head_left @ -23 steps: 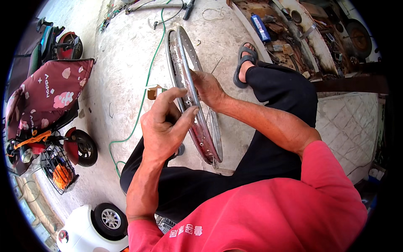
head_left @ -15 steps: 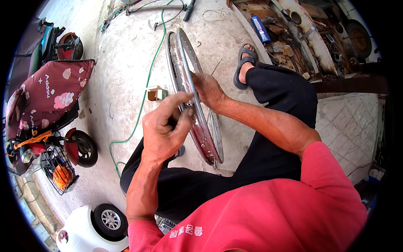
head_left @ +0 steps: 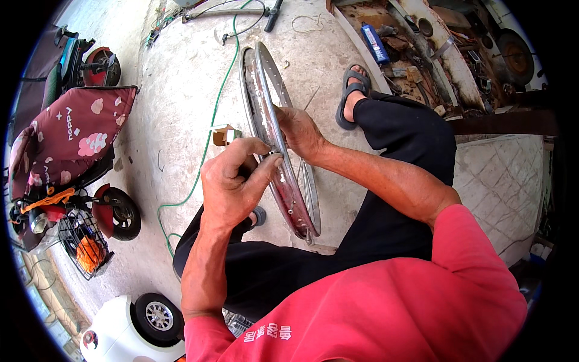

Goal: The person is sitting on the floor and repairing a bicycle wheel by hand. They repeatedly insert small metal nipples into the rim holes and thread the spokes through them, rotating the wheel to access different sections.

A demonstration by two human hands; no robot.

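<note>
A bare bicycle wheel rim, silvery with a reddish rusty inner channel, stands on edge between my knees, tilted slightly. My left hand is at its near-left side, thumb and forefinger bent together over the channel. A tiny dark metal piece sits at those fingertips, too small to name. Behind the rim's right edge, my right hand is closed, its fingertips hidden by the rim. A thin spoke sticks out just beyond that hand. More spokes show inside the rim's lower part.
An opened small carton and a green hose lie left of the rim. A hand pump lies far ahead. Scooters stand left; a cluttered parts bin with a blue bottle is far right.
My left hand has shifted slightly left, and its thumb has risen toward the forefinger at the rim. My right hand and the rim have barely moved.
</note>
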